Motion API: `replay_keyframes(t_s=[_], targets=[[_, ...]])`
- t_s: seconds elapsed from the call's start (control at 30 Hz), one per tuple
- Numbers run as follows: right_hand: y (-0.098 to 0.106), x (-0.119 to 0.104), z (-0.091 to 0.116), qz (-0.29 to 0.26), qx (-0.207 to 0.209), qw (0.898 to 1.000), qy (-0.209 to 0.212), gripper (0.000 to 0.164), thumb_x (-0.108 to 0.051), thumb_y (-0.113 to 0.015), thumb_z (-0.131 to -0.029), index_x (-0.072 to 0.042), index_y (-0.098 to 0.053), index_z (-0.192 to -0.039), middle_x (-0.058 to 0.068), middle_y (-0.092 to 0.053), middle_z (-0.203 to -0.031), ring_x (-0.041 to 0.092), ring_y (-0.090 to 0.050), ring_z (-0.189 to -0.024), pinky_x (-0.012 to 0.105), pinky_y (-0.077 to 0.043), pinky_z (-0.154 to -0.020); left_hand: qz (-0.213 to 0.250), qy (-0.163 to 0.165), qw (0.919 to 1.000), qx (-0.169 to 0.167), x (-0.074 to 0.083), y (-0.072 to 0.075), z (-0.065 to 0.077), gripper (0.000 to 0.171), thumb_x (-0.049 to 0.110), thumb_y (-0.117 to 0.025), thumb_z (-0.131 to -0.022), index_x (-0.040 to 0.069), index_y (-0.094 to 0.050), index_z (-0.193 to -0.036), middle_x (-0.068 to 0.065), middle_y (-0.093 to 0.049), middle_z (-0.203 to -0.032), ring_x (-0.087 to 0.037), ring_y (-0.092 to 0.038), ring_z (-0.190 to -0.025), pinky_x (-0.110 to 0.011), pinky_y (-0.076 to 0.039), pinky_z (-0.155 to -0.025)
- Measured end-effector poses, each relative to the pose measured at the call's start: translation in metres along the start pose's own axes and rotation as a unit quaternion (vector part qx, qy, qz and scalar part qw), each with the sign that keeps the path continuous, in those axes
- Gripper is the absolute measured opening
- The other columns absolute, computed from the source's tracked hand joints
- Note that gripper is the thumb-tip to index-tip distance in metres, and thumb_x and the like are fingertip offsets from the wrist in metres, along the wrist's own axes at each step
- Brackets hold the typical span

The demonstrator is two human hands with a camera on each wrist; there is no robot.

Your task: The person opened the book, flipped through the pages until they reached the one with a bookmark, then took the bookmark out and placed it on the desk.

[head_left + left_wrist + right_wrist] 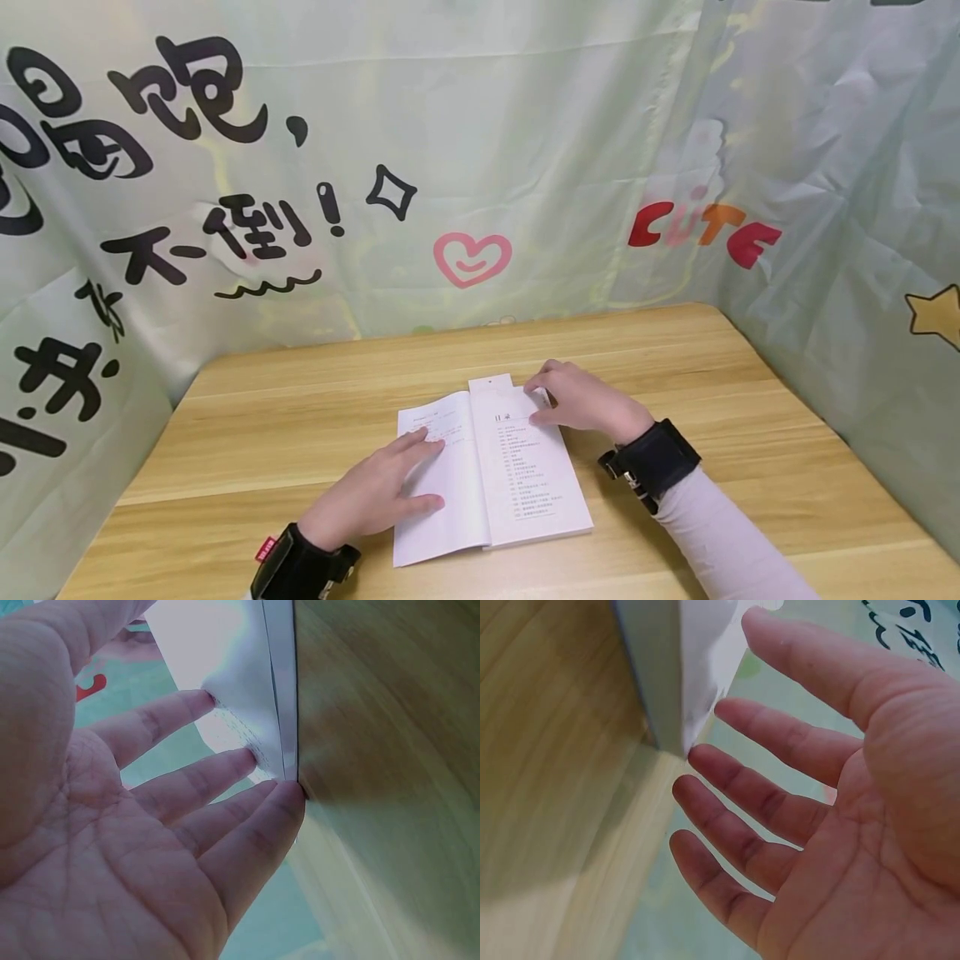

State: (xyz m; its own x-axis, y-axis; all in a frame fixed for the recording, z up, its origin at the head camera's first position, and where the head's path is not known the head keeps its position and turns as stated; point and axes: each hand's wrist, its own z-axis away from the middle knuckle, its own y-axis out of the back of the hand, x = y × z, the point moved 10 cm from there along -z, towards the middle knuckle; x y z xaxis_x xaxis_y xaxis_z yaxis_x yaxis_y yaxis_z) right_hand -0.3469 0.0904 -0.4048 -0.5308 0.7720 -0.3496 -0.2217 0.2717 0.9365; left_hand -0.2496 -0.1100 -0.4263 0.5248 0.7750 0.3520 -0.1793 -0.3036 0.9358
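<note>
An open book lies on the wooden table, its right page printed with a contents list. A pale card with a small dark dot sticks out past the book's top edge. My left hand rests on the left page with fingers spread; in the left wrist view its fingertips touch the paper near the page edge. At the top right corner of the book is my right hand, its thumb over the right page. The right wrist view shows its fingers loosely extended beside the book's corner.
The wooden table extends around the book on all sides. Behind it and at both sides hangs a pale green cloth with dark lettering, a pink heart and a star. Each wrist wears a black strapped device.
</note>
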Motion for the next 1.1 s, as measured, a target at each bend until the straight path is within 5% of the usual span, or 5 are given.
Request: replay_keyframes(t_s=[0.2,1.1], targets=[[-0.002,0.015,-0.001,-0.002,-0.002,0.999,-0.039,0.055,-0.03,-0.076,-0.082,-0.008,-0.061,-0.13,0.01,-0.054,-0.119,0.021,-0.047,-0.092,0.032,-0.042,-0.074,0.002,0.003,1.0,-0.001,-0.001,0.0,0.001,0.069,0.05,-0.064,-0.087,0.01,-0.049,-0.142,-0.02,-0.04,-0.144,-0.035,-0.04,-0.129,-0.048,-0.039,-0.099],[-0.01,0.019,-0.005,-0.009,-0.008,1.0,-0.026,0.053,-0.031,-0.074,-0.084,-0.009,-0.061,-0.131,0.008,-0.054,-0.113,0.018,-0.048,-0.092,0.03,-0.042,-0.076,0.008,0.008,0.9999,-0.007,-0.002,0.001,0.002,0.069,0.05,-0.064,-0.087,0.012,-0.048,-0.143,-0.019,-0.039,-0.145,-0.034,-0.039,-0.129,-0.049,-0.039,-0.099]])
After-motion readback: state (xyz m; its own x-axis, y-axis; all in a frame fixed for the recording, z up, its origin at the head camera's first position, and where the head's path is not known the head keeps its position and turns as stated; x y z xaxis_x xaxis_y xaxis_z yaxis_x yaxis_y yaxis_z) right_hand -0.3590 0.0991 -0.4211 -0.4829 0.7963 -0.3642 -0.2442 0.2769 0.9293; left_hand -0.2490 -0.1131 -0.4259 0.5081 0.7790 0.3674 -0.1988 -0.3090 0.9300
